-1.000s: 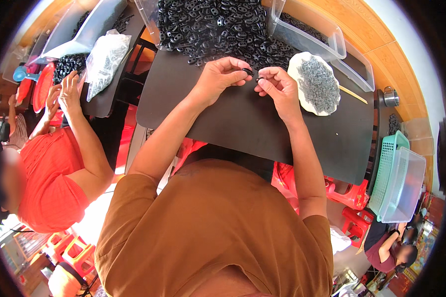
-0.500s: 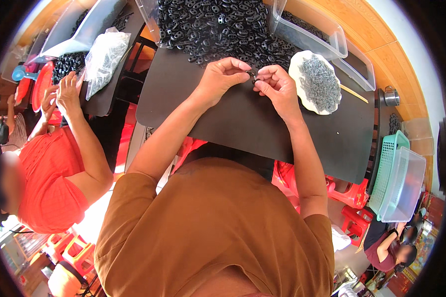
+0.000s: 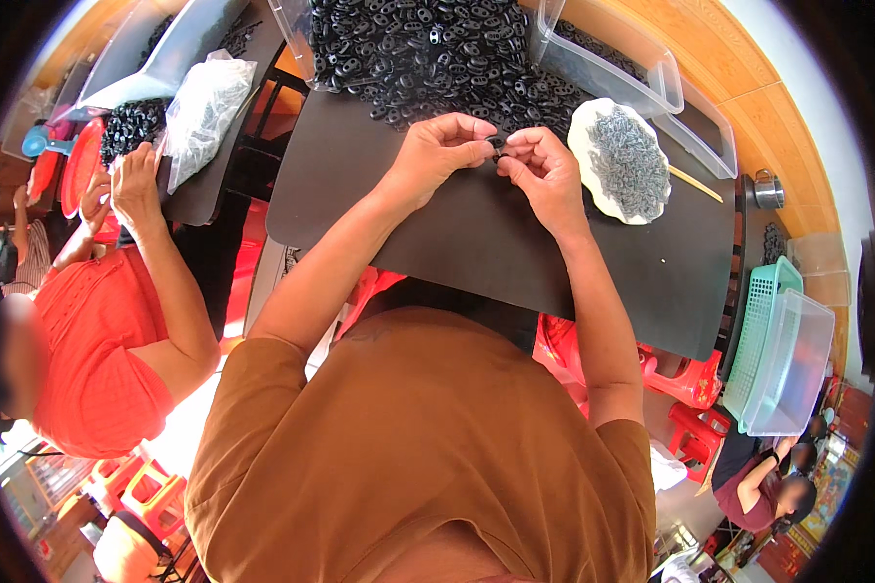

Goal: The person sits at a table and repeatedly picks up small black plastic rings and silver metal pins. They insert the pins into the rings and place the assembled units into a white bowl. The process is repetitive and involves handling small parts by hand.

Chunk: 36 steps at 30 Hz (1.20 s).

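Over the dark tabletop (image 3: 428, 238), my left hand (image 3: 439, 160) pinches a small black oval piece (image 3: 496, 142) between thumb and fingertips. Close beside it, my right hand (image 3: 542, 175) is closed in a pinch at the same piece. A tiny thin bit shows between the fingertips, too small to make out. Just beyond both hands spreads a heap of black oval pieces with holes (image 3: 418, 58). Right of my right hand stands a cream scalloped dish (image 3: 579, 131) heaped with small grey parts (image 3: 627, 165).
A yellowish stick (image 3: 695, 183) pokes out beside the dish. Clear plastic bins (image 3: 612, 73) stand at the back right. At right are a metal cup (image 3: 768, 189) and a green basket (image 3: 749, 360). A co-worker in red (image 3: 107, 350) sits at left, near a plastic bag (image 3: 209, 117).
The black oval piece between my fingertips has turned and shows more of its face. Both hands stay in nearly the same place.
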### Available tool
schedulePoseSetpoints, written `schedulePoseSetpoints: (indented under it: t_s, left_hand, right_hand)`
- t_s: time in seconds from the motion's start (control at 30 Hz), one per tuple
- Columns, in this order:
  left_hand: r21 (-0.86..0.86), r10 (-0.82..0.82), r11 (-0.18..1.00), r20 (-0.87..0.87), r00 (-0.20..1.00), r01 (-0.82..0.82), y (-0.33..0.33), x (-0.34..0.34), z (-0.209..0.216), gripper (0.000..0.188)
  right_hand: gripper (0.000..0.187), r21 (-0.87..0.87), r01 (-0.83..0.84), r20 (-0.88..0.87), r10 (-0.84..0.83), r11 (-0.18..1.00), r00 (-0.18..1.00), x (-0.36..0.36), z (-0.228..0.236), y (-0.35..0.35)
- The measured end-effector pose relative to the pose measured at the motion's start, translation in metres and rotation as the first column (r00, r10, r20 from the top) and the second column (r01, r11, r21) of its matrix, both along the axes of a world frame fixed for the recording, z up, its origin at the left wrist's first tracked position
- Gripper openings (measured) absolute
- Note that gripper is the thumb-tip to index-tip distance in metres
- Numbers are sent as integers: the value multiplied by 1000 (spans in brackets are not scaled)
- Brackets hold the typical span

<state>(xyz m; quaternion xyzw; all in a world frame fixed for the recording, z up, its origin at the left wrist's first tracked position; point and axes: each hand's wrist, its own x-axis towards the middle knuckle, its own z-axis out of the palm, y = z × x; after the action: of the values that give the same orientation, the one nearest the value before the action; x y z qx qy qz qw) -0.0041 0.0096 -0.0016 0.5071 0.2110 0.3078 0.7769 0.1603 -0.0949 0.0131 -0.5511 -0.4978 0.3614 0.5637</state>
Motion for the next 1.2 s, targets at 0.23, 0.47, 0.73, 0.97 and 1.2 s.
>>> schedulePoseSetpoints:
  t_s: [0.23,0.47,0.73,0.97,1.2]
  left_hand:
    - [14,16,1000,-16,1000,-16,0,-2,1,20]
    - [68,35,997,-49,998,-31,0,-2,0,20]
    - [58,18,998,-49,999,-15,0,-2,-1,17]
    - [-65,12,998,-12,1000,-12,2,-4,2,15]
    - [19,-6,1000,-38,999,7,1,-3,-2,18]
  right_hand:
    - [20,50,41,56,-43,998,997,-2,-7,2]
    - [20,66,41,46,-44,997,998,-3,-9,2]
    - [18,91,54,71,-61,994,996,-4,-8,1]
    - [18,81,66,112,-75,995,991,-4,-8,2]
    - [18,79,72,102,-79,994,992,-4,-8,1]
